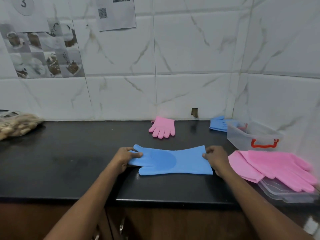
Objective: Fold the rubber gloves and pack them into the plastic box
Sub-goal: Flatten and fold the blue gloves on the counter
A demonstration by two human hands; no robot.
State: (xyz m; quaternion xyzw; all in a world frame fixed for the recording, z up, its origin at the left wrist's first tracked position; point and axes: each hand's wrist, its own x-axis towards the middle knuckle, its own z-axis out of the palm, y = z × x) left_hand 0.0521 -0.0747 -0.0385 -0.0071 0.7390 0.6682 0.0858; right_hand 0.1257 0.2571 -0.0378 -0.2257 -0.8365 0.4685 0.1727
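Observation:
A blue rubber glove [170, 161] lies flat and lengthwise on the black counter [78, 153], fingers to the left, cuff to the right. My left hand [123, 157] pinches its finger end. My right hand [217, 159] pinches the cuff edge. A clear plastic box [249, 135] with a red handle stands at the right against the wall. A folded pink glove [162, 127] rests near the back wall. Another blue glove [218, 124] lies behind the box. Pink gloves [277, 167] are piled on the clear lid [284, 193] at the right front.
A plastic bag of brownish items [15, 125] sits at the far left of the counter. Marble-pattern tiles form the back wall and the right corner. The counter's front edge runs just below the blue glove, with wooden cabinet doors underneath.

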